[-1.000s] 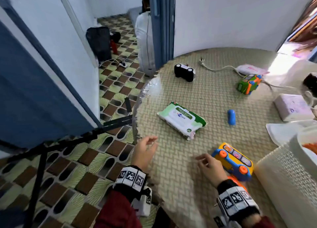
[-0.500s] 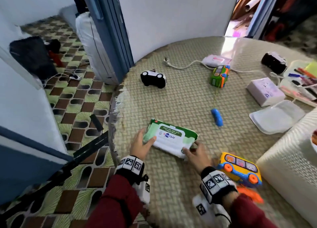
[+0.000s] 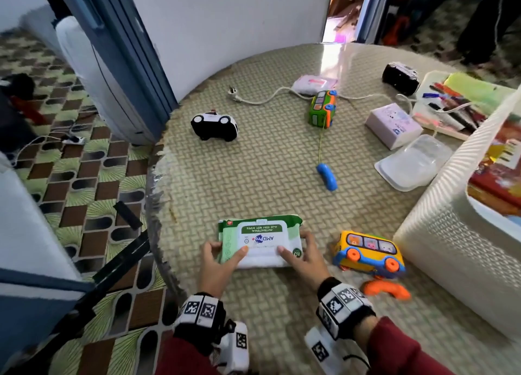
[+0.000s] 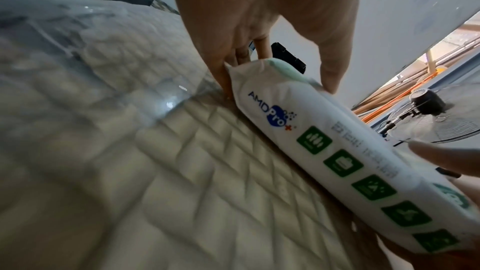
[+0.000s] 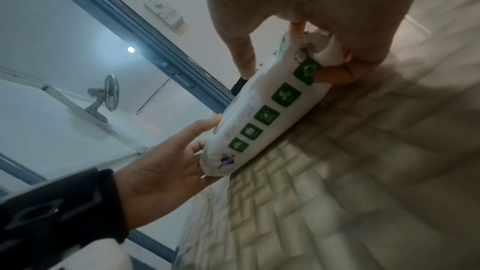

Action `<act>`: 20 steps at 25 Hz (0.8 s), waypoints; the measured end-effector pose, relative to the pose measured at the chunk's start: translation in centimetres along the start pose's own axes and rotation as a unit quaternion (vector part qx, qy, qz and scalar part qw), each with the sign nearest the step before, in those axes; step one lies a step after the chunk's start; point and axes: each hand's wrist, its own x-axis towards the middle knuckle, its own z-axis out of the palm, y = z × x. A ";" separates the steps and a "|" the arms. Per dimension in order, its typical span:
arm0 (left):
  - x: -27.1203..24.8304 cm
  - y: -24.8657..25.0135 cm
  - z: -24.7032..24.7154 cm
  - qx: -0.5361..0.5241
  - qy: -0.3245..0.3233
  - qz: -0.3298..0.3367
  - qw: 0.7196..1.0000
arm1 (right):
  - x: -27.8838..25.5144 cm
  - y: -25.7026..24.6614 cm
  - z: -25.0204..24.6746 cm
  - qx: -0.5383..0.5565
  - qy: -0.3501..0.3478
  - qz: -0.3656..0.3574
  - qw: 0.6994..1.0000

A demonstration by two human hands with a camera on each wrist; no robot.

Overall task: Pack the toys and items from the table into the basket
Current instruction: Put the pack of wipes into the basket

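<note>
A green and white pack of wet wipes [image 3: 260, 240] [image 4: 337, 151] [image 5: 265, 110] is held between both hands near the table's front edge. My left hand [image 3: 218, 257] [image 4: 262, 28] grips its left end, thumb on top and fingers under it. My right hand [image 3: 303, 255] [image 5: 324, 28] grips the right end the same way. The near long edge of the pack is tilted up off the woven tabletop [image 3: 267, 171]. The white lattice basket [image 3: 451, 247] stands at the right with books inside.
On the table lie a yellow toy bus [image 3: 369, 252], an orange handset [image 3: 387, 290], a blue handset [image 3: 327, 176] on a string, a green toy bus [image 3: 322, 108], a black and white car [image 3: 214, 126], a plug cord [image 3: 253, 98], a tissue box [image 3: 392, 125] and a plastic lid [image 3: 411, 163].
Both hands reached forward from the table edge and took hold of the wipes pack. They turned it square to me and drew it nearer. The view swung right.
</note>
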 end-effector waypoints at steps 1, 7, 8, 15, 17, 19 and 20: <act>-0.2 -0.1 0.0 -0.010 0.002 -0.002 1.000 | -0.4 0.2 -0.3 0.018 -0.003 0.000 1.000; -3.3 2.7 0.9 -0.060 -0.042 0.044 0.996 | -4.2 -0.4 -3.2 0.124 0.022 -0.050 0.991; -3.9 3.5 1.2 -0.077 -0.047 0.065 0.994 | -5.0 -1.1 -3.7 0.130 0.032 -0.069 0.989; -10.5 10.5 5.0 -0.129 -0.086 0.180 0.971 | -10.6 -5.9 -9.8 0.135 0.089 -0.202 0.966; -12.9 12.4 6.8 -0.122 -0.101 0.215 0.964 | -12.7 -6.7 -12.5 0.139 0.115 -0.242 0.953; -15.4 14.4 8.8 -0.120 -0.113 0.247 0.955 | -14.7 -7.6 -15.1 0.144 0.143 -0.277 0.939; -16.7 15.2 10.0 -0.120 -0.122 0.262 0.950 | -15.6 -7.9 -16.6 0.149 0.152 -0.293 0.932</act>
